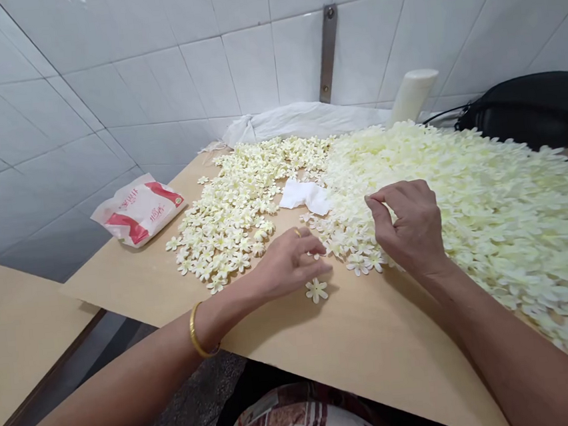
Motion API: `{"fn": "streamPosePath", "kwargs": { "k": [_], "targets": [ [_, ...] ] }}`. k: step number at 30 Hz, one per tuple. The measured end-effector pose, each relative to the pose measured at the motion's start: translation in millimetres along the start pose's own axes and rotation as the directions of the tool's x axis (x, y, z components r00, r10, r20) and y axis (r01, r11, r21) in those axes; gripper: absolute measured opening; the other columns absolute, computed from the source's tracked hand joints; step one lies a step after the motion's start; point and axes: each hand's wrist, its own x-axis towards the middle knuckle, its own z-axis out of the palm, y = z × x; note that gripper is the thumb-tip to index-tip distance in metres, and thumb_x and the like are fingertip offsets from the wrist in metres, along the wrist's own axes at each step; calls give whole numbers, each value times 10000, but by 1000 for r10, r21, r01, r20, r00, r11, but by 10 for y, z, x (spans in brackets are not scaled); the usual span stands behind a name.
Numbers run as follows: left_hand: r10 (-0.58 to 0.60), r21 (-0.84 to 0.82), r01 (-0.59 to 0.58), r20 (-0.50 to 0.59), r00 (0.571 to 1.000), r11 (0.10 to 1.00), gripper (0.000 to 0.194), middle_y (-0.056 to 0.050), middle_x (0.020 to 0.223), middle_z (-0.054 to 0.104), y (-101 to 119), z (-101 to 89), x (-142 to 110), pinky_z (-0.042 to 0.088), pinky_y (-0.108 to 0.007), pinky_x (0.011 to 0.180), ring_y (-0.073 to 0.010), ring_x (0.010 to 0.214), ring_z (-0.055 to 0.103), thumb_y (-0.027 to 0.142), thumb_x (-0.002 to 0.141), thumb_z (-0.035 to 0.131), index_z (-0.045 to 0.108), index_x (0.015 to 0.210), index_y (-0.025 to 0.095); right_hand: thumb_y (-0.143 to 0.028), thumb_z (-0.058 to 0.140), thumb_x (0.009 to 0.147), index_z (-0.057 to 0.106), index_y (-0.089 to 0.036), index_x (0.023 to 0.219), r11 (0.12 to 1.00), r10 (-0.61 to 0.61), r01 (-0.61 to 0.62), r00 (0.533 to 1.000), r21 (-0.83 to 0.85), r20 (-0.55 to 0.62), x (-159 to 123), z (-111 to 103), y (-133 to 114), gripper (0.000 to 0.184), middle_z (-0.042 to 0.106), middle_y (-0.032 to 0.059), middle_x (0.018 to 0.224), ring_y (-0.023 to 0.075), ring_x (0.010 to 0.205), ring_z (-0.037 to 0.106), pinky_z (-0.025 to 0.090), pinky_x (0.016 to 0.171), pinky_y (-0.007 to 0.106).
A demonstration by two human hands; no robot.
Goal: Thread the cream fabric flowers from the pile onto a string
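Observation:
My left hand [292, 260] is low over the table, its thumb and fingers apart. Bits of white petal show in the gap between them; whether they touch the fingers is unclear. Just below the thumb lies a single artificial flower [316, 291] with pale petals. My right hand [410, 227] is raised at the edge of a large heap of pale yellow-white flowers [505, 218]. Its thumb and forefinger are pinched together, and anything between the tips is too small to make out. Left of centre spreads a smaller pile of flowers with yellow centres [225, 229].
A crumpled white tissue [305, 196] lies between the two piles. The red and white packet [140, 210] sits at the table's left side. Behind the heap are a white cylinder [413, 95], a black bag [535, 112] and white plastic sheeting [305, 118] along the tiled wall.

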Motion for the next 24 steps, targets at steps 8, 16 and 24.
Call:
{"fn": "streamPosePath", "kwargs": {
  "k": [8, 16, 24],
  "targets": [
    [33, 114, -44, 93, 995, 993, 150, -64, 775, 539, -102, 193, -316, 351, -249, 621, -151, 712, 482, 227, 792, 439, 573, 754, 175, -178, 480, 788, 534, -189, 664, 994, -30, 29, 999, 103, 10, -10, -22, -133, 136, 586, 44, 677, 190, 713, 487, 375, 639, 314],
    [9, 21, -9, 35, 999, 1000, 130, -27, 724, 510, -80, 147, -123, 342, -228, 546, -124, 606, 455, 302, 751, 503, 550, 779, 184, -147, 459, 797, 532, -187, 691, 974, -79, 69, 996, 217, 38, -22, -32, -214, 134, 563, 48, 674, 180, 706, 480, 403, 647, 307],
    [-57, -32, 56, -11, 998, 998, 154, -25, 643, 498, -32, 209, -163, 347, -242, 558, -134, 604, 453, 194, 757, 426, 518, 635, 175, -169, 462, 796, 534, -177, 671, 952, -20, -12, 995, 306, 99, -33, -27, -228, 144, 566, 50, 669, 178, 696, 480, 391, 649, 312]
  ]
}}
